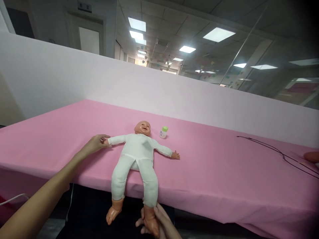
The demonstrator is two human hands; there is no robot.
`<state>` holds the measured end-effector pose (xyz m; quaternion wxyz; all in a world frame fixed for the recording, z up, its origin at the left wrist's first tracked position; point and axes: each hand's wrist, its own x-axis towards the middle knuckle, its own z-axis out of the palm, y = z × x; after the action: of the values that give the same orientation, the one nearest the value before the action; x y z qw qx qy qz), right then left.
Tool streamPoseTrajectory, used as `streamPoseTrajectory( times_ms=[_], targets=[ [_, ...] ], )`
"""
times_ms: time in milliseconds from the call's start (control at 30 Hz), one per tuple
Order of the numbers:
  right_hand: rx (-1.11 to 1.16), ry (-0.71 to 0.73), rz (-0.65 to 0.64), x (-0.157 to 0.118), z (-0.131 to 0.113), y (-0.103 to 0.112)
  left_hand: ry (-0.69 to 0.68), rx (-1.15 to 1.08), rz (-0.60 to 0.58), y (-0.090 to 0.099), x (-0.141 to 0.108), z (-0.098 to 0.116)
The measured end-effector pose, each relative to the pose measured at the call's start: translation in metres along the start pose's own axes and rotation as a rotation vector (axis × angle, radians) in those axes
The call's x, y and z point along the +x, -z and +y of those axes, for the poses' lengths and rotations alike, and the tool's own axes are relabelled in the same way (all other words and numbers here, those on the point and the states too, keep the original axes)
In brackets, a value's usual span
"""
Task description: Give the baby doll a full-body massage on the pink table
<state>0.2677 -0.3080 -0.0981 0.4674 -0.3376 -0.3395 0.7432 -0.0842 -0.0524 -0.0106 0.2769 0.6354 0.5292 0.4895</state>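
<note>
A baby doll (138, 147) in a white cloth suit lies face up on the pink-covered table (211, 166), its arms spread and its legs hanging over the front edge. My left hand (96, 143) is closed on the doll's hand, the one on the left of the view. Below the table edge, my right hand (163, 217) is wrapped round the ankle of the doll's leg on the right, partly hidden behind its foot. Beside the doll's head stands a small bottle (163, 132) with a green cap.
Thin black cables (271, 148) run across the table at the right, near a brownish object (311, 157) cut off by the frame edge. A white partition (149, 86) with glass above it borders the table's far side.
</note>
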Motion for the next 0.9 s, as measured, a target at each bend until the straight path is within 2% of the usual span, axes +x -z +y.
streamPoseTrajectory(
  times_ms=[67,133,267,400,567,667,733,800,900],
  targets=[
    [-0.088,0.056,0.139,-0.011,-0.016,0.002,0.033,0.033,-0.116,0.002,0.001,0.003],
    [-0.12,0.123,0.239,-0.023,-0.034,0.003,0.091,-0.053,-0.142,0.003,0.002,0.006],
    [-0.055,0.294,0.32,-0.045,-0.064,-0.002,0.161,-0.369,-0.008,-0.003,0.002,0.017],
    [-0.194,0.519,0.379,-0.046,-0.087,-0.021,0.02,-0.526,0.115,-0.031,0.008,0.034],
    [-0.215,0.638,0.354,-0.009,-0.115,-0.045,-0.082,-0.529,0.168,-0.079,0.021,0.066],
    [-0.286,0.629,0.241,0.03,-0.127,-0.055,-0.21,-0.443,0.079,-0.103,0.02,0.082],
    [-0.383,0.599,0.188,0.059,-0.129,-0.061,-0.326,-0.246,-0.023,-0.114,0.015,0.086],
    [-0.413,0.595,0.201,0.084,-0.127,-0.065,-0.417,-0.041,-0.088,-0.121,0.008,0.084],
    [-0.351,0.657,0.227,0.092,-0.124,-0.067,-0.422,0.009,-0.043,-0.123,0.004,0.075]
  ],
)
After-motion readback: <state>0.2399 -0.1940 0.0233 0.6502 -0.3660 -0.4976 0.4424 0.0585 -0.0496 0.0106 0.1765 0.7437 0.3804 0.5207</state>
